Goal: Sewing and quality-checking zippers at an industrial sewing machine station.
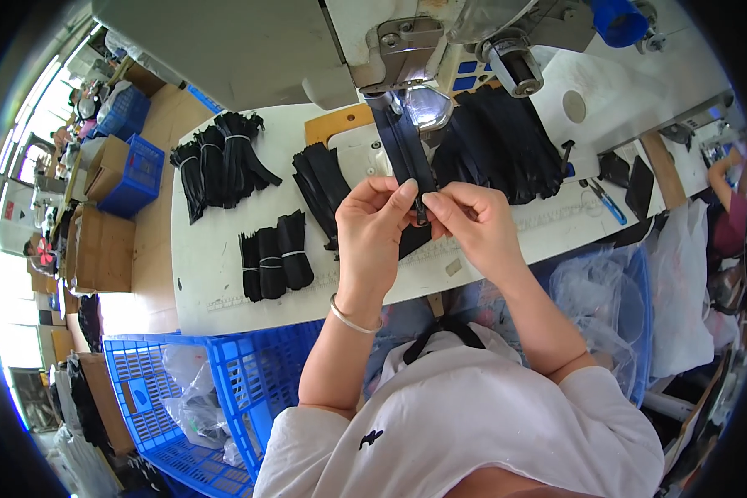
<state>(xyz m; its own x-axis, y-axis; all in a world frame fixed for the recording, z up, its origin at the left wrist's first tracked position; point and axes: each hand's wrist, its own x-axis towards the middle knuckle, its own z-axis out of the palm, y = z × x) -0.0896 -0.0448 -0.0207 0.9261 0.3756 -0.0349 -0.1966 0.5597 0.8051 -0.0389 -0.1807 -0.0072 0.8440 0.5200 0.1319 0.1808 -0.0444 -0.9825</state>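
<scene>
Both my hands pinch the near end of a black zipper [408, 153] that runs away from me to beneath the sewing machine head [411, 50]. My left hand [375, 220] has thumb and fingers closed on its left edge. On the right edge, my right hand [477, 224] grips with thumb and forefinger, and the metal slider shows between the two hands. A small stack of black zippers [319, 178] lies left of the held one. To its right is a larger pile of black zippers [498, 145]. A lit lamp shines by the needle area, whose details I cannot make out.
Tied bundles of black zippers [224, 162] and smaller rolled bundles [275, 257] lie on the left of the white table [195, 286]. Blue-handled snips [610, 203] rest at the right. Blue crates [162, 353] with plastic bags stand below the table edge, either side of me.
</scene>
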